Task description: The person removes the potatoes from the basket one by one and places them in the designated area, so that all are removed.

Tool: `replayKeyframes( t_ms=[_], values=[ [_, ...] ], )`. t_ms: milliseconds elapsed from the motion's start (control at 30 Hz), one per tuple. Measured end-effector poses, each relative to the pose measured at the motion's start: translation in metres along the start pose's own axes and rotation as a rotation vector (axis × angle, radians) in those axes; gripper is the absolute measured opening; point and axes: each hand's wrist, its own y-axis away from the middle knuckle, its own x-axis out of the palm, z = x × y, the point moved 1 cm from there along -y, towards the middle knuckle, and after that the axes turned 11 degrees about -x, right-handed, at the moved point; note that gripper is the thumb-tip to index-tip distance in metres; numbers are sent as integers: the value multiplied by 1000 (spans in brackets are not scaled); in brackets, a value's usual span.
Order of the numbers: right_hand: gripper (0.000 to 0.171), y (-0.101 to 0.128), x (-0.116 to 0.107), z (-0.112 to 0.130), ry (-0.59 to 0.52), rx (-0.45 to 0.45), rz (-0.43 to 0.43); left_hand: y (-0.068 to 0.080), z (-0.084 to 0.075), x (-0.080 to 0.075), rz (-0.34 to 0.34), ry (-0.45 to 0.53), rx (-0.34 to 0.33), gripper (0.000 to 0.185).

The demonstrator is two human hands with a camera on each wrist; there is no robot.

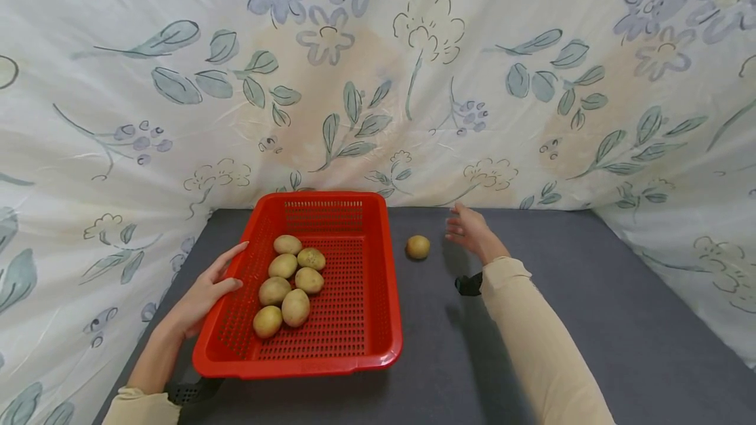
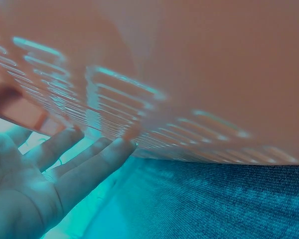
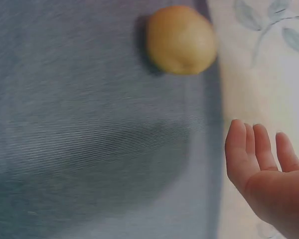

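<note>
A red plastic basket (image 1: 325,364) with slotted walls holds several potatoes (image 1: 296,307), gathered toward its left side. My left hand (image 1: 203,290) holds the basket's left rim, its thumb over the top. Seen from the left wrist, that hand's fingers (image 2: 97,167) reach the outside of the slotted wall (image 2: 199,89). One loose potato (image 1: 418,247) lies on the dark cloth to the right of the basket. Just right of it is my right hand (image 1: 472,231), fingers extended and nothing in them. The right wrist view shows a gap between this hand (image 3: 269,184) and the potato (image 3: 182,40).
Dark grey cloth (image 1: 590,294) covers the table under the basket. A floral curtain (image 1: 449,84) hangs along the back edge and both sides. A black wrist strap (image 1: 468,284) shows below my right hand, and another (image 1: 191,392) is on the left wrist.
</note>
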Motion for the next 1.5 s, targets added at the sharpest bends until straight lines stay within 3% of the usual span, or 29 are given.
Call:
replayKeyframes(
  t_ms=[367, 667, 1233, 1500],
  values=[
    [61, 0, 27, 53, 18, -61, 108, 1, 0, -1, 6, 6, -2, 65],
    [60, 4, 63, 79, 29, -108, 163, -1, 0, -1, -1, 10, -14, 66],
    [55, 6, 121, 78, -89, -93, 211, 0, -1, -2, -13, 13, -21, 67],
    [53, 10, 149, 62, -130, -61, 245, 0, -1, -1, 1, 32, -22, 67]
  ],
)
